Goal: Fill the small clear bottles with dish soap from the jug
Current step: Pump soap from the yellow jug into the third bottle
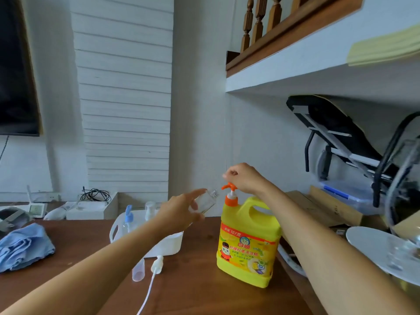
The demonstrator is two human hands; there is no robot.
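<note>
The wooden table (193, 292) is spread across the near half of the scene, and everything for the job has been set out on it. The yellow jug (247, 242) is stood upright right of centre, near the table's right edge, label facing near. This is presumably so that it can be pumped rather than lifted and poured.

A white basket (168, 244) is placed to the jug's left. A blue-topped spray bottle (128, 218) and a white-topped bottle (150, 208) are kept upright in it. A blue cloth (22, 246) is left bunched at the far left, probably for drips.

Now the hands. The right hand (245, 178) is set on top of the jug's orange pump (230, 192). Its fingers are curled into a loose fist, nothing is seen gripped in them, and the underside is laid on the pump head, ready to press. The left hand (181, 212) is wrapped round the small clear bottle (208, 201), the forefinger stretched along its side.

The bottle is held in the air between basket and jug. It is tilted so that its open neck is brought just beside and a little below the spout, and a squirt should be caught there. No soap can be made out inside it, so filling is judged barely begun.

A white pump top (156, 264) with its tube and a clear cap (138, 271) are laid near the basket, likely taken off the bottle and kept within reach.
</note>
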